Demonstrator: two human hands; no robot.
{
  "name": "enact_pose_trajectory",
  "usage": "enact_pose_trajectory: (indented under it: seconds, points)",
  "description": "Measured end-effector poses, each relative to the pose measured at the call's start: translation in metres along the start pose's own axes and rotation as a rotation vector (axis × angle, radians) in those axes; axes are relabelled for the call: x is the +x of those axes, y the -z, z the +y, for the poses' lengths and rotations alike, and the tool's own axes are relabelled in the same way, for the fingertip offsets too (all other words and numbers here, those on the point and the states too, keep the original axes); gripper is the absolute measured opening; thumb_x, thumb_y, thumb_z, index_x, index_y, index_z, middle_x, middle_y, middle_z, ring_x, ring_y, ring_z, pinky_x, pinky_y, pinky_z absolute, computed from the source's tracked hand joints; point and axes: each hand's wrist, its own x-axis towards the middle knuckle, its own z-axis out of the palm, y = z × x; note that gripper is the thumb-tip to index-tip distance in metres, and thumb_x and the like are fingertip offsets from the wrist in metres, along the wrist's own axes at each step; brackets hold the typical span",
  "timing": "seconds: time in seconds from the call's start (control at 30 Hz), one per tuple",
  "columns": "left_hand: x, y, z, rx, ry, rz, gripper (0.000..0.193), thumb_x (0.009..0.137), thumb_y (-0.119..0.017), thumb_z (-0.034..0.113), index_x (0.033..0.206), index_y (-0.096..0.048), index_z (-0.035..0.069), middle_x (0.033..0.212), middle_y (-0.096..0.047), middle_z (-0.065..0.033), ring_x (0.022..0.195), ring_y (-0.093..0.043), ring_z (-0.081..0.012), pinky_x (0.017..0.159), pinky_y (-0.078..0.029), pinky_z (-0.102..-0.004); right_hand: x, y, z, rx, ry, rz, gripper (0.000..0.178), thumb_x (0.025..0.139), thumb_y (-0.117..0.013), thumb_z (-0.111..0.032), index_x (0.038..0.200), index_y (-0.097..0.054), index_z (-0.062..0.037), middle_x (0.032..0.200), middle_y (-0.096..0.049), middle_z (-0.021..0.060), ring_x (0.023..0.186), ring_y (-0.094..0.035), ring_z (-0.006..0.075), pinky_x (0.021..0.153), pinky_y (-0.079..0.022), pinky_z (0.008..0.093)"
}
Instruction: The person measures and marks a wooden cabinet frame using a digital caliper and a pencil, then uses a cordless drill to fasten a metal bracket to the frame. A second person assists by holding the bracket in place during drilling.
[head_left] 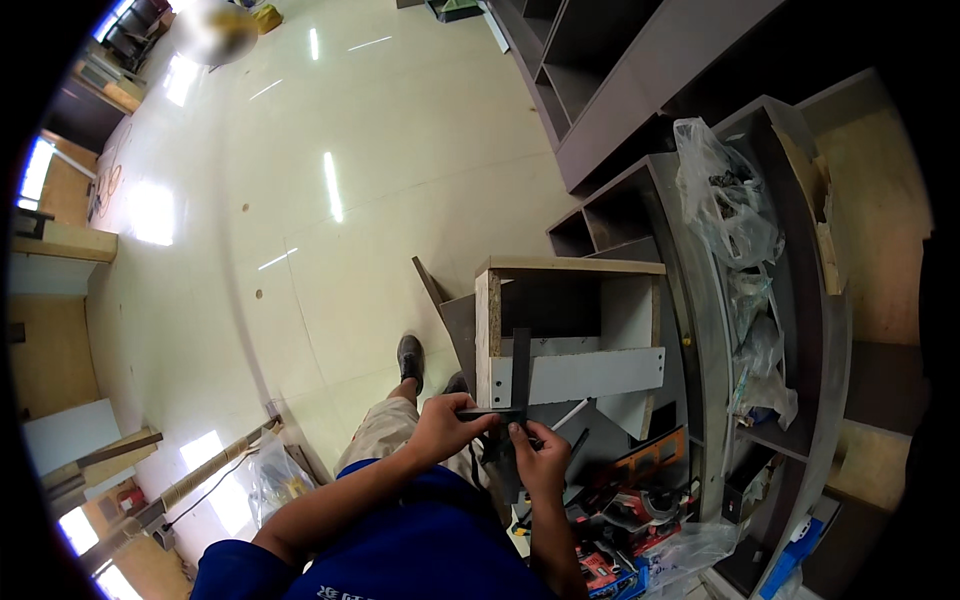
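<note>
We see a glossy cream floor (pixel 400 130) mirroring strips of light (pixel 333 187), grey shelving (pixel 650 90) at right and wooden panels (pixel 58 345) at left.

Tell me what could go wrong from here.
The long dark strip at the left hand and right hand overlaps the white board in view; if it slipped, it might scuff that board. Whether they touch is unclear.

The red tools lie jumbled beside clear plastic, so lifting one could snag it.

A dark shoe is near the wooden frame; a careless step might knock the frame.
</note>
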Motion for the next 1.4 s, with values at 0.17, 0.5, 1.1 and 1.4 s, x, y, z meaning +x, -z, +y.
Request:
enact_pose_trajectory:
  seconds: [0.17,0.5,1.1,1.4]
  points:
    - [0.003,-0.003,-0.019,-0.16,0.073,0.059,0.033,0.086,-0.088,0.026,0.087,-0.065,0.003,0.077,-0.072,-0.0044,0.068,-0.067,-0.009,0.06,-0.052,-0.0271,0.004,0.027,-0.025,-0.287,0.198,0.067,0.016,0.089,-0.079,-0.018,0.094,-0.078,-0.0024,0.073,-0.073,0.0104,0.065,-0.072,0.0267,0.062,-0.056,0.0359]
    - [-0.013,-0.036,-0.021,-0.383,0.004,0.393,0.055,0.083,-0.089,0.012,0.122,-0.051,0.003,0.093,-0.066,-0.0048,0.083,-0.067,-0.0112,0.074,-0.054,-0.0252,0.102,0.021,-0.072,-0.485,0.879,-0.09,0.04,0.084,-0.079,-0.022,0.118,-0.072,-0.0022,0.116,-0.072,0.0127,0.113,-0.062,0.0333,0.104,-0.044,0.0472]
    - [-0.012,-0.06,-0.049,-0.605,-0.208,0.359,0.046,0.092,-0.081,0.024,0.122,-0.053,0.004,0.138,-0.058,-0.0197,0.121,-0.059,-0.0207,0.106,-0.045,-0.0377,0.115,0.013,-0.058,-0.618,0.775,-0.152,0.047,0.082,-0.084,-0.04,0.111,-0.072,-0.0052,0.108,-0.072,0.0065,0.1,-0.063,0.0279,0.1,-0.04,0.047]
    - [-0.001,-0.061,-0.04,-0.641,-0.229,0.172,0.061,0.097,-0.074,0.04,0.134,-0.046,0.001,0.159,-0.04,-0.0219,0.145,-0.041,-0.0319,0.12,-0.032,-0.0485,0.116,0.013,-0.058,-0.587,0.777,-0.161,0.043,0.081,-0.085,-0.033,0.111,-0.072,-0.0056,0.108,-0.071,0.0055,0.1,-0.062,0.0277,0.101,-0.039,0.0469]
